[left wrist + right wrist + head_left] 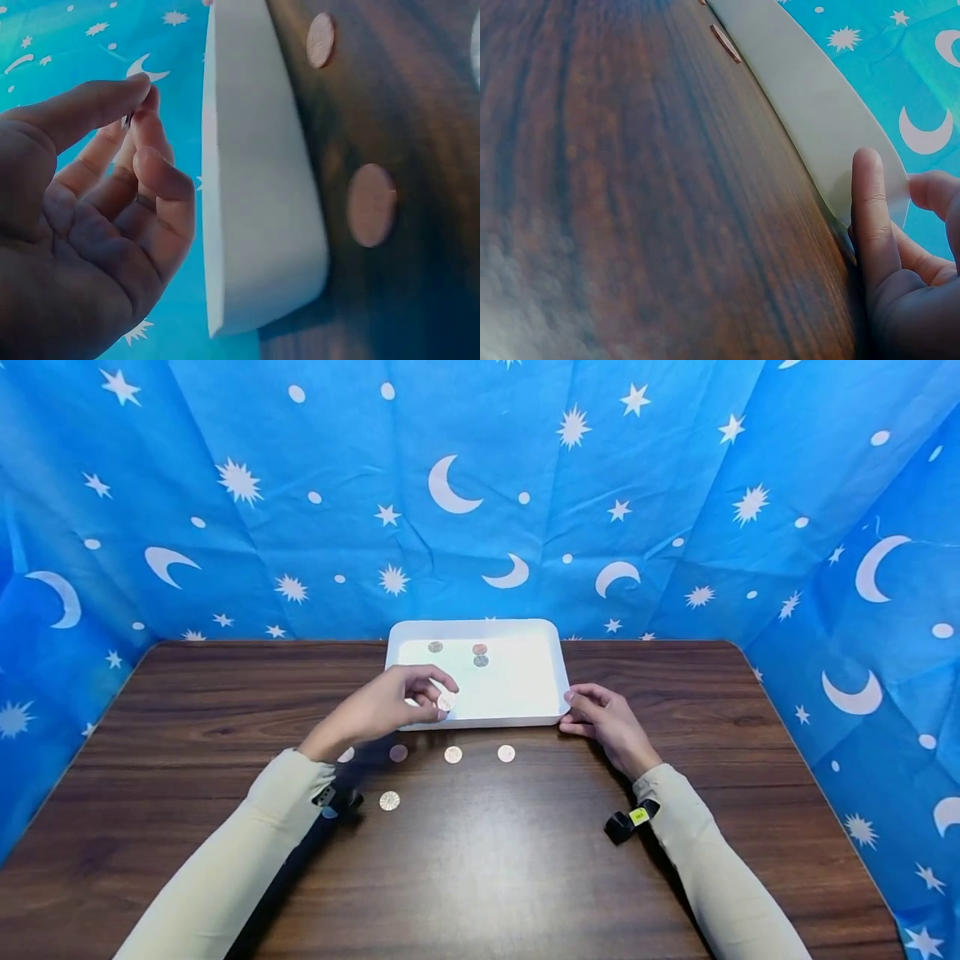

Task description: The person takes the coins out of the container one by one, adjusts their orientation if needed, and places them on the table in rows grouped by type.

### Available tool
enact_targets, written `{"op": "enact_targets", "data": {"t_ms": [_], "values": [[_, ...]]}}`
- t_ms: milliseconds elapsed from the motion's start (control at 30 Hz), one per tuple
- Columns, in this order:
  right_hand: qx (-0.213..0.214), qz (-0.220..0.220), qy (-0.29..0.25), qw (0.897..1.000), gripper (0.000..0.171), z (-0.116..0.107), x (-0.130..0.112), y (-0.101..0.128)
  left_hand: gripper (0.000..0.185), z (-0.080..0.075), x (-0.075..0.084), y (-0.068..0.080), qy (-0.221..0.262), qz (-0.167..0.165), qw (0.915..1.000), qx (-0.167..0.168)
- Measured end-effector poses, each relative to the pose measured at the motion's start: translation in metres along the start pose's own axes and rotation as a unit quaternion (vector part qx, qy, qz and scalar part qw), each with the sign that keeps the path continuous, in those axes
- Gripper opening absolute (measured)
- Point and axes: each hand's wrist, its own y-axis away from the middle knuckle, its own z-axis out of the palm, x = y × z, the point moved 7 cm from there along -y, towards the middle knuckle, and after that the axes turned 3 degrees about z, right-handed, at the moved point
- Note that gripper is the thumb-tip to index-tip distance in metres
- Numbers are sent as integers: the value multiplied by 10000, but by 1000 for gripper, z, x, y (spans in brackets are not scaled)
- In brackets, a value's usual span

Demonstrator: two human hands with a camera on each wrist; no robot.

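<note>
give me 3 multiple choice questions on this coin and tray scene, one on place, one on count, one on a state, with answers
1. Where does the right hand rest?
A. at the white tray's near right corner
B. on the table's left edge
C. inside the tray

2. How many coins lie inside the white tray?
A. none
B. three
C. seven

3. What is the left hand doing?
A. lying flat on the table
B. pinching a coin
C. lifting the tray

Answers:
1. A, its fingers touch that corner in the head view.
2. B, three coins show near the tray's far side.
3. B, a pinched coin sits between thumb and fingertips over the tray's near edge.
</note>
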Motion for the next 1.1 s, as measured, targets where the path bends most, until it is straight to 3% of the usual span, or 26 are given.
{"op": "enact_targets", "data": {"t_ms": [300,467,700,900,1100], "values": [[-39,-32,18,10000,37,0,0,1,30,17,-14,29,502,-375,9974,-348],[-9,6,-20,10000,35,0,0,1,26,28,-12,39,343,-280,9980,-445],[-50,16,-79,10000,38,1,1,2,24,41,-15,48,350,-535,9964,-555],[-44,17,-98,9999,37,2,1,3,26,50,-15,54,166,-432,9958,-785],[-20,52,-91,9999,33,0,-2,2,27,54,-11,56,-455,-266,9941,-945]]}}
